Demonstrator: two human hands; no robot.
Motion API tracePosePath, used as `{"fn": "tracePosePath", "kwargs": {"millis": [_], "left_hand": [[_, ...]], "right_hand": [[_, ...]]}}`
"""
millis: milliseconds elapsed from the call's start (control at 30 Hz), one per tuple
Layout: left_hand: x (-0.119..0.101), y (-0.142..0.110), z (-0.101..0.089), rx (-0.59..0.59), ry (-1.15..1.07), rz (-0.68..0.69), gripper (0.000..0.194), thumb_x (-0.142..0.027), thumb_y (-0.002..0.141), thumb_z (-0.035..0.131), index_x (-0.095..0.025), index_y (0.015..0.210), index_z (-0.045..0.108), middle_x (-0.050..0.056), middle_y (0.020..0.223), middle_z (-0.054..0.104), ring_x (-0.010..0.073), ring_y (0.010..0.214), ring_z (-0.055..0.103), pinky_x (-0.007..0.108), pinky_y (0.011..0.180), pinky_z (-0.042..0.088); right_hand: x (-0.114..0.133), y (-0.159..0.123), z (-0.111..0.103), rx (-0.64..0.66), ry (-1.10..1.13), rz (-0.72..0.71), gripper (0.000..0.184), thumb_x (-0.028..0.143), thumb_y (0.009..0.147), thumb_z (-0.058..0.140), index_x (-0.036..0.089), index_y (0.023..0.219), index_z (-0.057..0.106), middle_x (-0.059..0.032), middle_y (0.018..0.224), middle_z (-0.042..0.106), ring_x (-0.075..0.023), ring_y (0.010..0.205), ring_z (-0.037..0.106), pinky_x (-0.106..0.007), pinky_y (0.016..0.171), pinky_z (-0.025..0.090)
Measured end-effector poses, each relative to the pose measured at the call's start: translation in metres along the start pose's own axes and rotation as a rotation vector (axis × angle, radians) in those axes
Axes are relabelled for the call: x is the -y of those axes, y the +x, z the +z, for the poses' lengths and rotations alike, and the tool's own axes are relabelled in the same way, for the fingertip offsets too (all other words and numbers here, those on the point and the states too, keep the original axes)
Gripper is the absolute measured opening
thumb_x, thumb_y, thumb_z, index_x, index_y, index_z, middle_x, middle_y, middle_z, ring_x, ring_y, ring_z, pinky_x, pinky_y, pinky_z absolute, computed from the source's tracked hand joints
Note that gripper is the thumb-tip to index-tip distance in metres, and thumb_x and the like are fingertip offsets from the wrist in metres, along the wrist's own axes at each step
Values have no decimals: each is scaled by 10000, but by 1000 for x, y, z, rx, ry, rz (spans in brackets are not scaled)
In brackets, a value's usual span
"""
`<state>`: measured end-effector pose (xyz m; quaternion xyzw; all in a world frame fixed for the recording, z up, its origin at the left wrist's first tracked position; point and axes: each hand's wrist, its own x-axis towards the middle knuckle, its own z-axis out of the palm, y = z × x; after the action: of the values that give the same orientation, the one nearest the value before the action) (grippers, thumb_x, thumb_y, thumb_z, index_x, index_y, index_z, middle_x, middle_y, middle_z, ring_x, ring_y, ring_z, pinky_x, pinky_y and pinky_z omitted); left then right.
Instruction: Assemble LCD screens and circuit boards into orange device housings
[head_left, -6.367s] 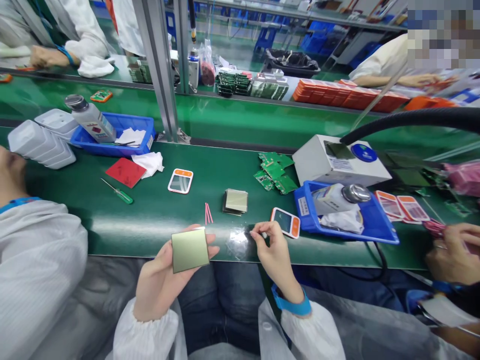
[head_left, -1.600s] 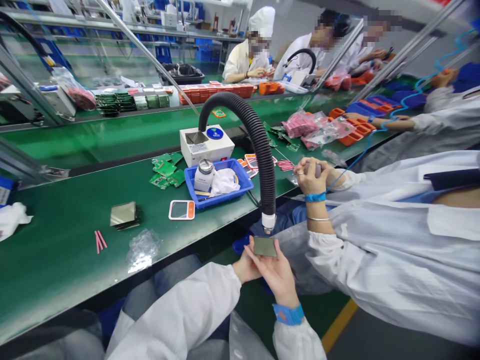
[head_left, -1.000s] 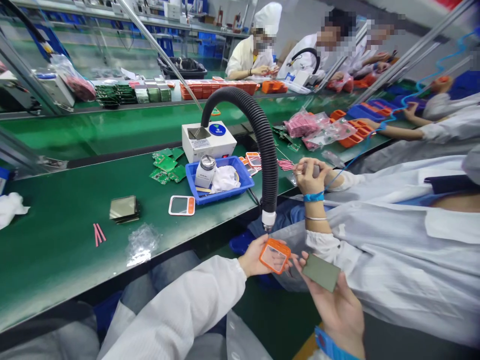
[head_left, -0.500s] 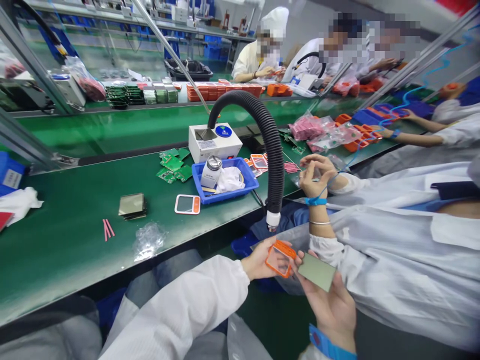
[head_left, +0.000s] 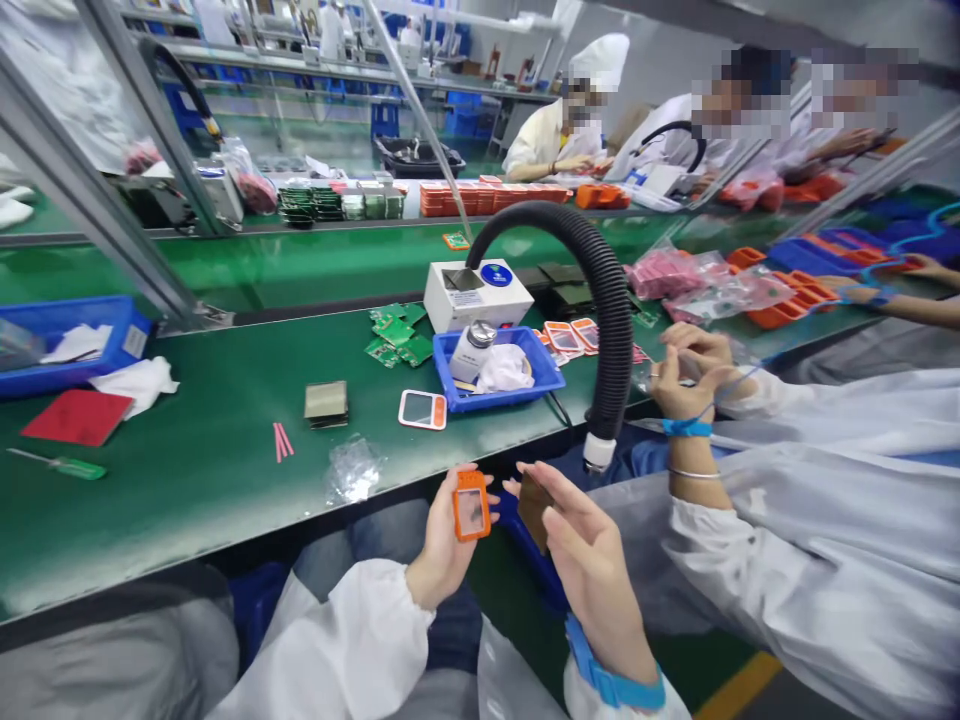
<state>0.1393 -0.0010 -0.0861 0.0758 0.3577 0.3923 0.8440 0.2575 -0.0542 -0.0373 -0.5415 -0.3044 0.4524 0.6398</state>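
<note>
My left hand (head_left: 444, 545) grips an orange plastic frame (head_left: 472, 508) with a clear window, held upright over my lap. To its right, my right hand (head_left: 589, 545) holds a thin dark rectangular display panel (head_left: 535, 508) by its edges, turned nearly edge-on. The two parts are apart. A blue strap (head_left: 611, 675) circles my right wrist. On the table edge beyond my hands lie crumpled clear film (head_left: 356, 468), a white and orange device (head_left: 422, 410) with a grey screen, a stack of similar panels (head_left: 326, 403) and pink strips (head_left: 283, 441).
A black flexible hose (head_left: 616, 330) arches down from a white box (head_left: 476, 295), its nozzle just above my right hand. Around it are a blue tray (head_left: 495, 395) with a bottle and green circuit boards (head_left: 397, 335). A co-worker's hands (head_left: 686, 375) are close on the right.
Both hands have moved left, and the view has shifted. The frame now stands upright facing me. The panel has turned from showing its flat face to nearly edge-on.
</note>
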Motion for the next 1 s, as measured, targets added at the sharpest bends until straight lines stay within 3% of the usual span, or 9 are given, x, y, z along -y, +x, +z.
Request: {"fn": "tracePosePath", "kwargs": {"millis": [100, 200, 367, 567, 867, 1000], "left_hand": [[-32, -28, 8, 103, -73, 145, 240, -408, 868, 530, -224, 1013, 583, 62, 1073, 653, 182, 1002, 606, 299, 854, 476], [-52, -48, 8, 202, -156, 246, 211, -378, 870, 551, -236, 1016, 604, 46, 1084, 666, 171, 1021, 608, 297, 890, 465], [-69, -63, 1, 216, -238, 288, 184, -346, 876, 554, -237, 1015, 607, 47, 1145, 658, 176, 1044, 611, 298, 885, 466], [-77, -67, -4, 217, -251, 279, 207, -366, 856, 578, -244, 1023, 589, 41, 1149, 649, 184, 1030, 607, 296, 877, 462], [-79, -64, -7, 280, -274, 256, 192, -359, 906, 507, -237, 1025, 594, 41, 1077, 667, 159, 989, 614, 276, 884, 453], [-80, -63, -7, 335, -253, 255, 196, -352, 907, 509, -232, 1025, 608, 32, 1099, 656, 147, 978, 608, 257, 868, 452]], "right_hand": [[0, 3, 45, -7, -50, -81, 428, 337, 690, 793, 287, 1098, 672, -81, 1151, 683, -270, 1011, 667, -429, 878, 554], [-4, -3, 82, -78, -235, -230, 459, 328, 679, 793, 245, 1110, 663, -103, 1190, 644, -282, 1071, 627, -463, 941, 515], [-12, -11, 117, -100, -483, -463, 436, 338, 729, 747, 221, 1136, 644, -104, 1132, 635, -279, 1072, 600, -477, 936, 499], [-15, -10, 131, -127, -594, -553, 443, 370, 753, 730, 204, 1150, 624, -96, 1061, 630, -245, 980, 613, -415, 845, 531], [-18, -12, 134, -107, -680, -612, 427, 367, 777, 708, 213, 1164, 613, -91, 1043, 635, -266, 972, 609, -536, 942, 465], [-16, -11, 131, -83, -664, -622, 407, 346, 786, 708, 222, 1164, 619, -79, 1032, 634, -247, 941, 617, -535, 951, 455]]}}
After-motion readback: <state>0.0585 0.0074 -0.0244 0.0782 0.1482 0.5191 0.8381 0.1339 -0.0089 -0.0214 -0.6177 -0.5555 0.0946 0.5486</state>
